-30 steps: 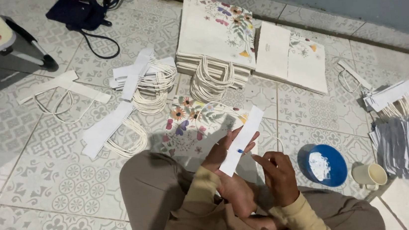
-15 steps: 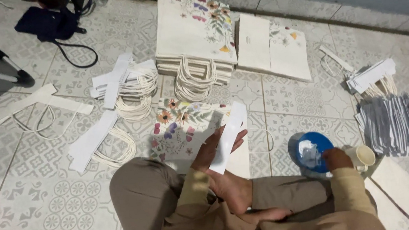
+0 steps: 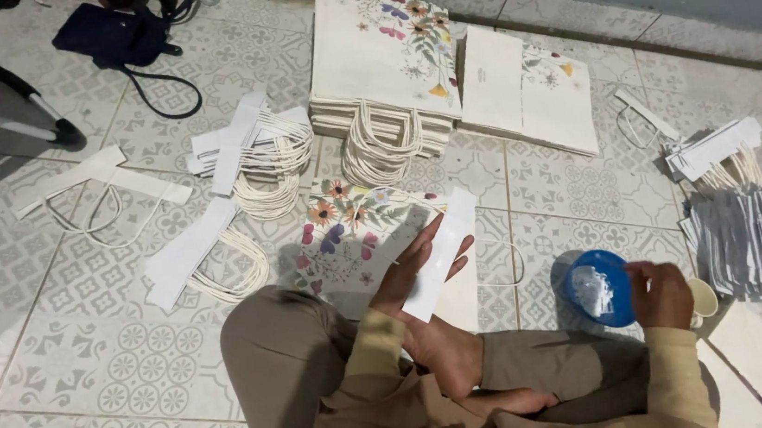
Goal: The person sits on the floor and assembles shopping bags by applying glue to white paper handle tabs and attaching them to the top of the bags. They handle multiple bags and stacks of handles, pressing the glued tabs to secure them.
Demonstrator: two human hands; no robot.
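While gripped, white strip (image 3: pixel 439 253) over floral bag (image 3: pixel 346 241)

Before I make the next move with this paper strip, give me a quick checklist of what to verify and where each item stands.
1. White paper strip held in left hand: ok, resting across the fingers.
2. Right hand at the blue dish: ok, it is at the dish's rim.
3. White paste in the dish: ok, some is visible.
4. Paste on the right fingertips: cannot tell.
5. Floral paper bag within reach: ok, it lies flat on the tile floor just ahead of the knees.
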